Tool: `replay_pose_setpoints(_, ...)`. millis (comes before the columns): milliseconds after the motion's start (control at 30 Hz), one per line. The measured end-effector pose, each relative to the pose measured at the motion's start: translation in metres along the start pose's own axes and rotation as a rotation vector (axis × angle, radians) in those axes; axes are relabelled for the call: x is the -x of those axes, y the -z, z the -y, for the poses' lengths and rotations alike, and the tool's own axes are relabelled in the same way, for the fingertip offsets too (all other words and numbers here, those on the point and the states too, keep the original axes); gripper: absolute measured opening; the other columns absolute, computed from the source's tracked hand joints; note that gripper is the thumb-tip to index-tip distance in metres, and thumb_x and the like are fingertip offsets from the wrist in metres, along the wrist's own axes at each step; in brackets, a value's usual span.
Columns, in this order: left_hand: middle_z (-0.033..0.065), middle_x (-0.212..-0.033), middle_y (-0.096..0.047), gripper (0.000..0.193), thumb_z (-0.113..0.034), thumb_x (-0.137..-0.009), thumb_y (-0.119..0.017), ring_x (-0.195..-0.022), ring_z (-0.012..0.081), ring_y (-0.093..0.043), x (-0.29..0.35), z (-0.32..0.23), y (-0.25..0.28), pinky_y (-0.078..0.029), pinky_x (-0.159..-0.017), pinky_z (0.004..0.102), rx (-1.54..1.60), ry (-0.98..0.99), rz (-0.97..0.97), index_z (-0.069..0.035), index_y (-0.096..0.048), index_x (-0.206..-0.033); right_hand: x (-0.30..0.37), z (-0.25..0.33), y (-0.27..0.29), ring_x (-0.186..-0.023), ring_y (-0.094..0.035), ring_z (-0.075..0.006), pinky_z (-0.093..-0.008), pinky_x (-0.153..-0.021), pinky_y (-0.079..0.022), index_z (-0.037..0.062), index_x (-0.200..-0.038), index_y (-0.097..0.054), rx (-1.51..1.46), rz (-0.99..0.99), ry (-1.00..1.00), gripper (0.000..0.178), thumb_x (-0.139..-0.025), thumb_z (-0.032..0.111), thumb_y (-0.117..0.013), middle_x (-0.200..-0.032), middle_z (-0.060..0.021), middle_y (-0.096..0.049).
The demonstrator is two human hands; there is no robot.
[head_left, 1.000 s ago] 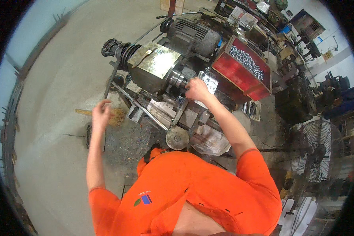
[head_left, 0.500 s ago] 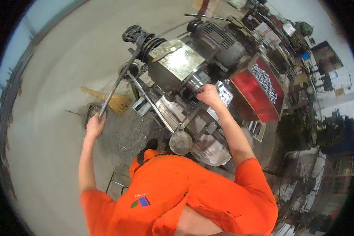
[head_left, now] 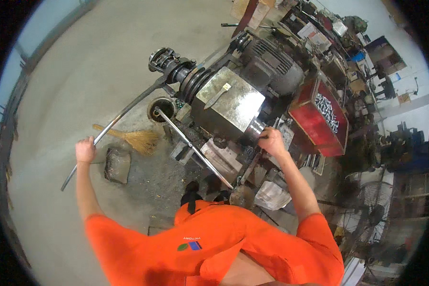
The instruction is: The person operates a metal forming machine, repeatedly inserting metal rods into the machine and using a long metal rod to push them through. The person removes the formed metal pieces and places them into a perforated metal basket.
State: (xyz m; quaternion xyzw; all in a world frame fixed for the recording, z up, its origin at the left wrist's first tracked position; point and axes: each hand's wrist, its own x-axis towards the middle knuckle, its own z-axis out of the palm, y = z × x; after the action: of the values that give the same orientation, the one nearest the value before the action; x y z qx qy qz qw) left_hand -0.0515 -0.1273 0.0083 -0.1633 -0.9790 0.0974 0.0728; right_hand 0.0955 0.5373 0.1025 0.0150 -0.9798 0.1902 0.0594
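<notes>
My left hand (head_left: pixel 86 149) is wrapped round a long steel lever (head_left: pixel 121 113), near its outer end. The lever slants up to a pivot beside the black pulley (head_left: pixel 191 86) at the back of a lathe-like machine. The machine's boxy metal headstock (head_left: pixel 236 97) has a brush-like tool (head_left: pixel 217 97) lying on top. At the shiny round spindle nose (head_left: pixel 256 127), my right hand (head_left: pixel 271 141) has its fingers bent together. Whatever is between those fingers is too small and covered to make out. A second steel bar (head_left: pixel 190 145) runs below the headstock toward me.
Right of the machine stands a red box (head_left: pixel 317 117) holding many small metal parts (head_left: pixel 326 113). Behind the headstock sits a dark ribbed motor (head_left: pixel 274 64). A straw broom (head_left: pixel 138 139) and a dustpan-like scoop (head_left: pixel 117 165) lie on the floor at left. A fan (head_left: pixel 374 202) stands at lower right.
My left hand has moved outward to the left, and the lever has swung lower with it. My right hand stays at the spindle nose. The whole view has shifted slightly.
</notes>
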Motion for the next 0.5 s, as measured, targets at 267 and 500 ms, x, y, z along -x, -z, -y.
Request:
replay_pose_setpoints(267,0.0179,-0.090,-0.062,0.024,-0.005,-0.077,-0.053,-0.078,0.0309,-0.061,-0.023,-0.112,0.048,-0.048,-0.071,0.0389,0.547,0.083,-0.644,0.000,-0.059,-0.100,0.027,0.013,0.005,-0.091,-0.051,-0.0310,-0.0364,-0.080,-0.045,0.0037,-0.081,-0.065,0.040,-0.095,0.018,0.030,-0.053,0.013,-0.059,-0.102,-0.0113,-0.059)
replay_pose_setpoints(500,0.0171,-0.083,-0.064,0.026,-0.023,-0.073,-0.060,-0.075,0.0309,-0.063,0.002,-0.326,-0.092,-0.050,-0.064,0.0418,0.611,0.030,0.419,-0.003,-0.063,-0.089,0.124,0.031,0.059,-0.092,-0.052,-0.0318,-0.0392,-0.079,-0.045,0.0036,-0.080,-0.063,-0.008,-0.333,-0.118,0.029,-0.052,0.010,-0.060,-0.103,-0.0135,-0.058)
